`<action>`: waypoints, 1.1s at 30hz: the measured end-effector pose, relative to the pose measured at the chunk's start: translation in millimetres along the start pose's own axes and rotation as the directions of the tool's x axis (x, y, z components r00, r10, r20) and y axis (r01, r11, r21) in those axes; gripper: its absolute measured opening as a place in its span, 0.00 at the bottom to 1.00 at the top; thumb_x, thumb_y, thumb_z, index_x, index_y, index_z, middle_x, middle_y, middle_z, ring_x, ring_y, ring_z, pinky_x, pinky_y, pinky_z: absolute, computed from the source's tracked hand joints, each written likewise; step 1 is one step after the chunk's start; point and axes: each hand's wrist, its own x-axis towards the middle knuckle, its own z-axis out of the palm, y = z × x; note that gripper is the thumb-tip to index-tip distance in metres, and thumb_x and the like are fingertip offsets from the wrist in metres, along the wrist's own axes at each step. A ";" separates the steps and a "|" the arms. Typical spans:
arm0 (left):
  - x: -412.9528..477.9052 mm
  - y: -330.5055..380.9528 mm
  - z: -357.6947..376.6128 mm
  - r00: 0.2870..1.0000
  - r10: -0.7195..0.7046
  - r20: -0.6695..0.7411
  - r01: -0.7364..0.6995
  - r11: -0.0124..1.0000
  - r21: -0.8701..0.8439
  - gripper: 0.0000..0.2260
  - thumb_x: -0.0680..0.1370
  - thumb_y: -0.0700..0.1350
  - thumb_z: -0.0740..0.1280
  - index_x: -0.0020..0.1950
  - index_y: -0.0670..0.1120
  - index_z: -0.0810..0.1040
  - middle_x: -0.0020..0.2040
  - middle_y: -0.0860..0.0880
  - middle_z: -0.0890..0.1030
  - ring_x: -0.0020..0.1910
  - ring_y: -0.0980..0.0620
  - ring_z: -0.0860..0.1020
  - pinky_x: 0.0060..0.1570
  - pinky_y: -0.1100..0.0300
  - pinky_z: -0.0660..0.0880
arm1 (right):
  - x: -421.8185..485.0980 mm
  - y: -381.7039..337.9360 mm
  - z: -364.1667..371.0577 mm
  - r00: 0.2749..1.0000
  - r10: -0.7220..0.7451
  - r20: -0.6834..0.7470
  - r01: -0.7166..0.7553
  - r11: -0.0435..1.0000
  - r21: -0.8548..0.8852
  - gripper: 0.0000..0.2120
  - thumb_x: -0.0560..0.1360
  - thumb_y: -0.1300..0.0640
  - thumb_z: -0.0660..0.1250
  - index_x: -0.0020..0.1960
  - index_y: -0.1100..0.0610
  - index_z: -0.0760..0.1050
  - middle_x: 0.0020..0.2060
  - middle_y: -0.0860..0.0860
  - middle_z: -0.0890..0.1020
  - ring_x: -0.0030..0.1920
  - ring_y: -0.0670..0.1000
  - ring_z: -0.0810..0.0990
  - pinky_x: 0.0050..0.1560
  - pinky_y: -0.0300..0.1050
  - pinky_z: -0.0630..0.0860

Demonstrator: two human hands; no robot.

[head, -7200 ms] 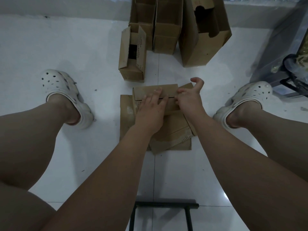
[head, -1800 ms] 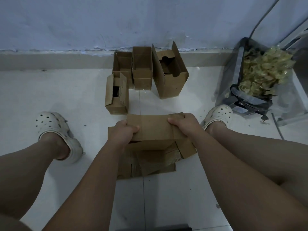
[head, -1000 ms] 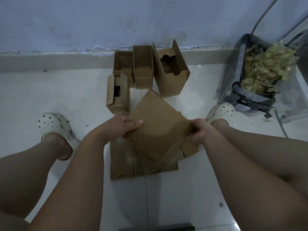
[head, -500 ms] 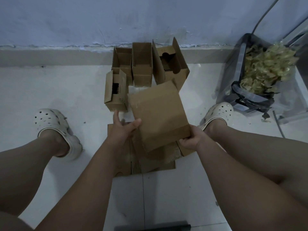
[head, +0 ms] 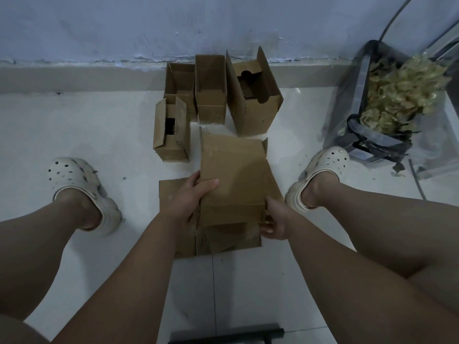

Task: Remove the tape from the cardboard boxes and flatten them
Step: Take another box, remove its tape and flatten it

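I hold one cardboard box (head: 236,175) in both hands, just above the floor (head: 99,125) between my feet, with its broad brown face turned up toward me. My left hand (head: 191,197) grips its left edge: the thumb lies across the top face and the fingers are tucked out of sight behind. My right hand (head: 274,219) is clamped on the near right corner, fingers curled under the lower edge. Whether the box is pressed fully flat I cannot tell (a narrower panel shows below the main face, and something pale and glossy sticks out at its far left corner). Under it lies a pile of flattened cardboard (head: 173,192), spread on the tiles and reaching out past both my wrists. Beyond the held box, a small box (head: 170,135) stands alone with its flaps up, and behind it a row of three open boxes (head: 210,95) stands against the wall (head: 99,28); the rightmost has a cut-out in its inner panel. To my right, just past my white clog (head: 323,167), a clear bag (head: 397,95) leans, filled with crumpled yellowish scraps. A black bar (head: 223,335) crosses the bottom edge of the view.
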 end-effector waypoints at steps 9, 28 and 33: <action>6.6 -21.7 -9.9 0.970 -0.157 -0.183 0.131 0.980 -0.148 0.19 0.73 0.45 0.72 0.63 0.44 0.74 0.55 0.44 0.80 0.52 0.44 0.80 0.46 0.46 0.80 | 9.8 -0.4 -14.9 0.968 -0.245 -0.050 0.247 0.968 0.050 0.13 0.74 0.51 0.73 0.54 0.53 0.72 0.51 0.50 0.80 0.47 0.48 0.77 0.46 0.45 0.74; 34.1 -123.8 6.0 0.873 -0.347 -0.343 0.274 0.930 -0.244 0.13 0.76 0.38 0.68 0.59 0.42 0.71 0.58 0.41 0.78 0.44 0.48 0.78 0.38 0.57 0.75 | 68.8 40.6 -14.6 0.892 -0.232 -0.387 0.185 0.970 -0.156 0.11 0.73 0.61 0.73 0.52 0.63 0.75 0.60 0.63 0.78 0.60 0.62 0.76 0.65 0.59 0.72; 40.8 -126.7 -4.3 0.874 -0.394 -0.285 0.274 0.884 -0.379 0.15 0.78 0.39 0.65 0.65 0.42 0.72 0.56 0.43 0.80 0.50 0.45 0.79 0.46 0.50 0.77 | 75.4 40.8 -14.0 0.899 -0.202 -0.389 0.181 0.979 -0.091 0.25 0.72 0.62 0.74 0.66 0.65 0.71 0.63 0.61 0.77 0.63 0.62 0.75 0.67 0.57 0.71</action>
